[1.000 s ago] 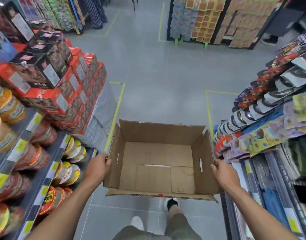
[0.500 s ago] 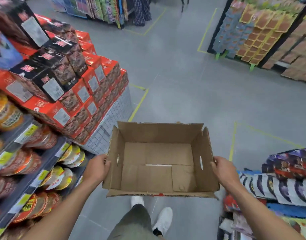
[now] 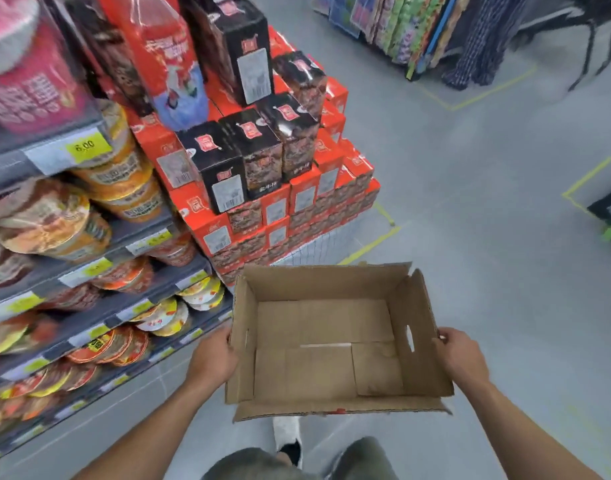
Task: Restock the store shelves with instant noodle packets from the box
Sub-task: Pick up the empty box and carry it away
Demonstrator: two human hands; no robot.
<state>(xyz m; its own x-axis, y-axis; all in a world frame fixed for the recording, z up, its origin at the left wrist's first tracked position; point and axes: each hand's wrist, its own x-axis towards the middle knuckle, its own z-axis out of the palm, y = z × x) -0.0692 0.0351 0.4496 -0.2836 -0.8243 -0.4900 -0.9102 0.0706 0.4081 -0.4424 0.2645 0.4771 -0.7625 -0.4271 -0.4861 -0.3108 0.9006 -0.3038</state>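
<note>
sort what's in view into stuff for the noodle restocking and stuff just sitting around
For the job:
- open brown cardboard box, empty inside
- left hand and right hand, each holding a side wall
- grey store shelves of round noodle bowls

Just around:
- stacked red and black cartons
- hanging blue checked clothes
- yellow floor tape

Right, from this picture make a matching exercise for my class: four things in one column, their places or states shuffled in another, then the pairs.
Column A
1. brown cardboard box
2. black rectangular cartons
3. round lidded noodle bowls
4. yellow tape line

Column B
a. stuck on the grey floor
b. lying on the grey shelves
c. empty, held by left hand and right hand
d. stacked on red cartons

Pairs: 1-c, 2-d, 3-b, 4-a
</note>
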